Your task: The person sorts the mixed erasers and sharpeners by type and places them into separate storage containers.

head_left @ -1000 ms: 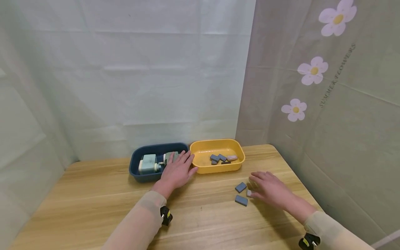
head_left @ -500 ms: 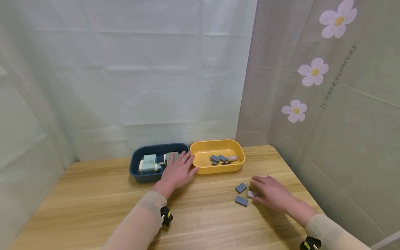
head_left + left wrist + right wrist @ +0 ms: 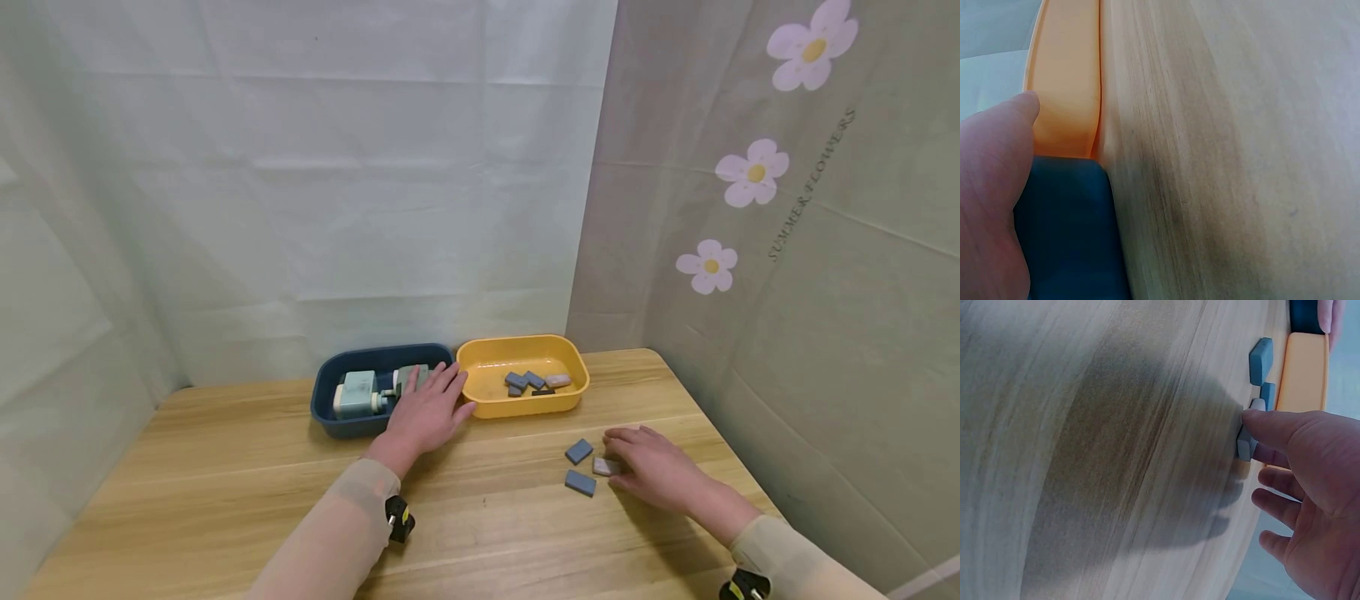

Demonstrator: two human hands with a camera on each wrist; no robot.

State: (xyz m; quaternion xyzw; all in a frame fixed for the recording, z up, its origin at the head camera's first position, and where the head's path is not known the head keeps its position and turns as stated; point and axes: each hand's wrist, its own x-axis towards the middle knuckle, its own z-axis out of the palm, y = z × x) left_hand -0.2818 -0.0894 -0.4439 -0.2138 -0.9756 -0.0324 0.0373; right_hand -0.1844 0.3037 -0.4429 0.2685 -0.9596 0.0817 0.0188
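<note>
My left hand [image 3: 426, 417] lies spread over the right end of the navy tray [image 3: 348, 429], its fingertips by the left end of the yellow tray [image 3: 525, 408]. In the left wrist view the thumb reaches the yellow wall. On the table at the right, my right hand [image 3: 656, 471] pinches a small pale grey block [image 3: 604, 467] between thumb and index finger. The right wrist view has the thumb on the block [image 3: 1247, 447] and the index finger behind it; the other fingers are loosely bent. Two blue-grey blocks [image 3: 579, 452] [image 3: 580, 482] lie just left of it.
Several small blocks [image 3: 516, 380], blue-grey, dark and pale pink, lie in the yellow tray. The navy tray holds a light blue bottle-like item [image 3: 358, 392] and a grey-green one [image 3: 414, 377], partly hidden by the left hand. A curtain [image 3: 375, 208] hangs behind the table.
My right hand has shifted slightly right and nearer, and its thumb and index finger have come around the pale grey block. The left hand stays in place.
</note>
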